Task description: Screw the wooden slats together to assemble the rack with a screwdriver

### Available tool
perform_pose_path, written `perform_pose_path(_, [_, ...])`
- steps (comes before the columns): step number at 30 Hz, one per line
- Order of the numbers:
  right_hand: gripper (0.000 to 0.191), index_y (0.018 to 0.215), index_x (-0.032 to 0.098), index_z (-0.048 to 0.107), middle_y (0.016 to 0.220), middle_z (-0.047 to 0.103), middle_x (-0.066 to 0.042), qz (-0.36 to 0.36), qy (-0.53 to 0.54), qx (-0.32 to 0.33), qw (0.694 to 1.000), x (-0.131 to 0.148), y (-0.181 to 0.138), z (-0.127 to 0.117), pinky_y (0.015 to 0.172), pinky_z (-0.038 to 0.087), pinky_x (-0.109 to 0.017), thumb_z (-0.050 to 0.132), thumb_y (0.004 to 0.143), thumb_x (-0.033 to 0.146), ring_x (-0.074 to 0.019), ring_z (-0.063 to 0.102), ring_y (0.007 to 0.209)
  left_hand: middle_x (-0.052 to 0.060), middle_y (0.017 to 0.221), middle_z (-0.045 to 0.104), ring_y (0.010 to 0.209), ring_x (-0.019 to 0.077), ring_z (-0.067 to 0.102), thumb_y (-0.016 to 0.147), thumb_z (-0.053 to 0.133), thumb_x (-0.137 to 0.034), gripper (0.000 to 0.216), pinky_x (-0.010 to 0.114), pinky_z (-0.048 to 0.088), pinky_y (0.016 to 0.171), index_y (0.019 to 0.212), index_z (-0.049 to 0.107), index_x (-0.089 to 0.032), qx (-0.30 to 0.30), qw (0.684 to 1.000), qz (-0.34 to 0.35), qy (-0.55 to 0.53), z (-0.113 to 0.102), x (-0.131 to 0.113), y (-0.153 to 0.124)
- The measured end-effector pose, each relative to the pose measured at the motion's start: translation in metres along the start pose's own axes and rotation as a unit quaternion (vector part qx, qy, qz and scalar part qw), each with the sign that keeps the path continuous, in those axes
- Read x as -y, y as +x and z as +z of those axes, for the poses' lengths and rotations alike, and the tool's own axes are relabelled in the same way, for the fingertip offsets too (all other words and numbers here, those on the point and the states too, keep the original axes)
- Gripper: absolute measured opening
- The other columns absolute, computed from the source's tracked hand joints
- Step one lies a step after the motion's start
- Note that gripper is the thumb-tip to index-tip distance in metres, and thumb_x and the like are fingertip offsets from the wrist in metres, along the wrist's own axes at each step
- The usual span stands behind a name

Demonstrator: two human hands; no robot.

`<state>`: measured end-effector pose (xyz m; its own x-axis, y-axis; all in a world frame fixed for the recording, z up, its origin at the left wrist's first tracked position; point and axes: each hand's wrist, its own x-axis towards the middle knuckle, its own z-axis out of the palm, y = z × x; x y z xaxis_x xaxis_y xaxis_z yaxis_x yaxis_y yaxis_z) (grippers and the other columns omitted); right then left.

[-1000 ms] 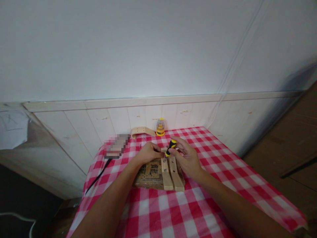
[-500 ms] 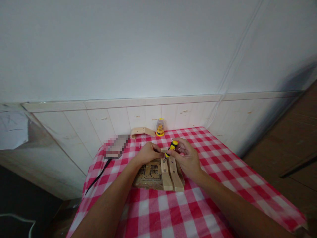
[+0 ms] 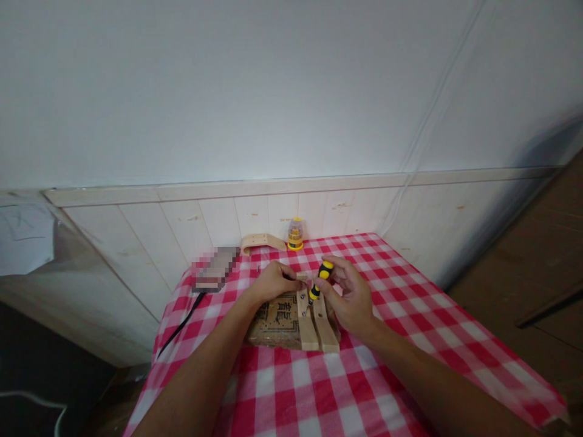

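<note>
My right hand (image 3: 353, 296) is closed around the handle of a yellow and black screwdriver (image 3: 323, 276). The screwdriver leans, its tip low over the left of two pale wooden pieces (image 3: 308, 334); I cannot tell whether it touches. That piece shows dark screws or holes in its face. With thumb and fingers together, my left hand (image 3: 276, 280) grips the far end of the same piece. Beside it lies a second wooden piece (image 3: 327, 334) of similar shape. Both rest across a brown block with dark printed characters (image 3: 277, 318).
A red and white checked cloth (image 3: 282, 388) covers the table, which stands against a panelled wall (image 3: 218, 215). Near the wall are a curved wooden piece (image 3: 262, 241) and a clear container with a yellow base (image 3: 295, 235). A blurred flat object (image 3: 216, 270) with a black strap lies left.
The screwdriver's tip has shifted from the far screw towards me, along the left wooden piece. My right hand has moved slightly right; my left hand stays put.
</note>
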<state>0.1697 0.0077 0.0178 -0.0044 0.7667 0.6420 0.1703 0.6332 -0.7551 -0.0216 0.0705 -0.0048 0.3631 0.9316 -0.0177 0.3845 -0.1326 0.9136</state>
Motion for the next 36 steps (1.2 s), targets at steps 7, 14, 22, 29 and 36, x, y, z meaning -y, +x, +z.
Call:
perform_pose_path(7, [0.034, 0.119, 0.026, 0.06, 0.089, 0.07, -0.002, -0.013, 0.01, 0.011, 1.0, 0.0, -0.003, 0.002, 0.067, 0.057, -0.027, 0.071, 0.086, 0.026, -0.0163, 0.069, 0.075, -0.002, 0.052, 0.056, 0.05, 0.0097, 0.043, 0.064, 0.077, -0.044, 0.033, 0.025, 0.029, 0.051, 0.07, 0.075, -0.011, -0.002, 1.0, -0.004, -0.006, 0.0, 0.001, 0.001])
perform_pose_path(14, [0.036, 0.126, 0.024, 0.059, 0.093, 0.073, -0.006, -0.007, 0.017, 0.073, 0.997, 0.0, -0.006, -0.002, 0.069, 0.059, -0.033, 0.063, 0.092, 0.035, -0.0201, 0.071, 0.078, 0.0, 0.053, 0.058, 0.053, 0.0122, 0.048, 0.062, 0.078, -0.044, 0.033, 0.024, 0.032, 0.052, 0.066, 0.074, -0.011, -0.005, 1.0, -0.009, -0.009, 0.0, -0.002, 0.001])
perform_pose_path(22, [0.04, 0.134, 0.024, 0.058, 0.105, 0.076, -0.011, -0.037, 0.001, 0.132, 0.991, 0.008, -0.006, -0.008, 0.074, 0.06, -0.036, 0.058, 0.095, 0.032, -0.0241, 0.073, 0.086, 0.0, 0.053, 0.058, 0.052, 0.0115, 0.047, 0.063, 0.078, -0.046, 0.036, 0.024, 0.032, 0.051, 0.066, 0.074, -0.011, 0.001, 1.0, -0.01, -0.014, -0.002, -0.004, -0.002])
perform_pose_path(29, [0.033, 0.122, 0.024, 0.062, 0.094, 0.076, -0.006, -0.047, -0.007, 0.075, 0.996, 0.007, -0.004, -0.002, 0.07, 0.059, -0.031, 0.064, 0.089, 0.023, -0.0197, 0.073, 0.077, -0.001, 0.055, 0.057, 0.052, 0.0099, 0.043, 0.066, 0.077, -0.044, 0.034, 0.024, 0.032, 0.052, 0.067, 0.074, -0.011, 0.013, 0.999, 0.009, -0.03, -0.001, 0.004, 0.003])
perform_pose_path(36, [0.029, 0.113, 0.024, 0.061, 0.087, 0.074, -0.004, -0.019, 0.015, 0.065, 0.998, 0.008, -0.003, 0.0, 0.067, 0.058, -0.03, 0.069, 0.085, 0.024, -0.0193, 0.072, 0.074, -0.002, 0.054, 0.056, 0.051, 0.009, 0.042, 0.065, 0.078, -0.043, 0.034, 0.024, 0.031, 0.052, 0.067, 0.074, -0.01, 0.008, 1.0, 0.009, -0.029, -0.001, 0.005, 0.003])
